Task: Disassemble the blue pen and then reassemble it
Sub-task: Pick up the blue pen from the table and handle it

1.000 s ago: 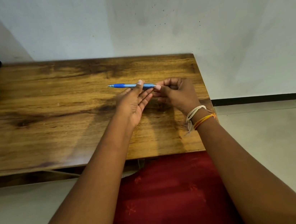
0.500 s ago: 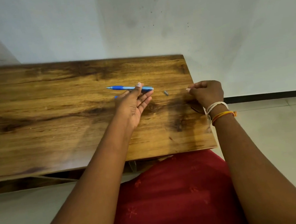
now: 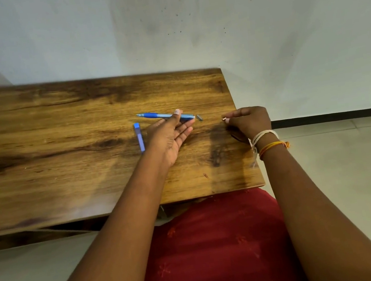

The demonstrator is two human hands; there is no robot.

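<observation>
Presently left hand (image 3: 169, 135) pinches blue pen (image 3: 164, 115) above wooden surface (image 3: 64, 156); small grey piece (image 3: 199, 117) just beside pen end; right hand (image 3: 249, 121) fingers curled, contents unclear.

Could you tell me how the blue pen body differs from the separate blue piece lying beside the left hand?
The blue pen body is longer and lies crosswise; the blue piece is shorter and points toward the person. The left hand holds the pen body, while the piece lies untouched on the table. Both are blue.
</observation>
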